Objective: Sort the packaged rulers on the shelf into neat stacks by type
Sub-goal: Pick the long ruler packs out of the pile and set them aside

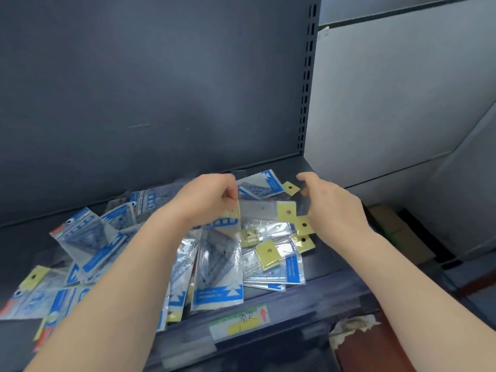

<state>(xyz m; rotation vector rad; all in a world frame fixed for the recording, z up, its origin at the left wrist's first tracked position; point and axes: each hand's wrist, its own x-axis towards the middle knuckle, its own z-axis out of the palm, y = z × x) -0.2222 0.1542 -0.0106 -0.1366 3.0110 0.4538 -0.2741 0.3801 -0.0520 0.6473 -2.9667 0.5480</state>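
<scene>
Your left hand point(212, 200) pinched a clear pack point(264, 209) above the pile point(214, 264), right side of the shelf point(332, 267). Your right hand point(332, 208) curled loosely by its yellow end; I could not tell if it held anything. You needed to lay it flat on matching packs point(271, 253), edges even.

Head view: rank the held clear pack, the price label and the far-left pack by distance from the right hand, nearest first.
1. clear pack: just left of the right hand.
2. price label: at the front, below-left.
3. far-left pack: at the pile's left end.
</scene>
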